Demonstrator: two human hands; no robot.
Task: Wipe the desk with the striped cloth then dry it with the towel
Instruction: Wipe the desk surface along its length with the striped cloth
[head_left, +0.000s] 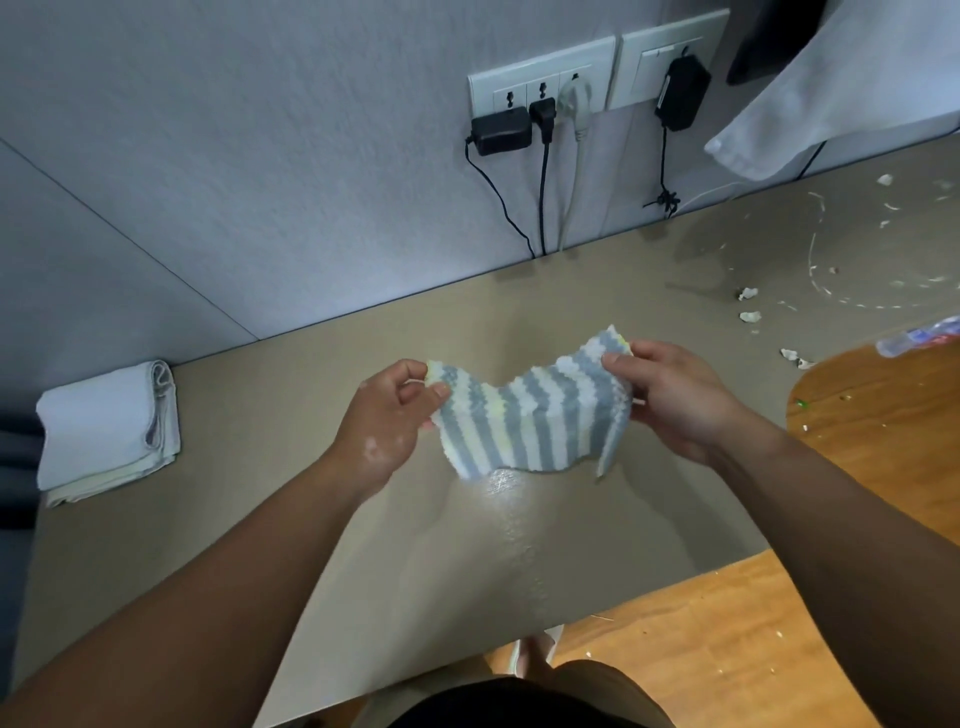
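left hand (387, 410) + right hand (670, 395) — pinch striped cloth (530, 423) corners | above desk (311, 467)

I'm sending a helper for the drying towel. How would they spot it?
Start at the long beige desk under the wall sockets. At its left end, near the back edge, lies the towel: plain white and folded, unlike the striped cloth held mid-desk.
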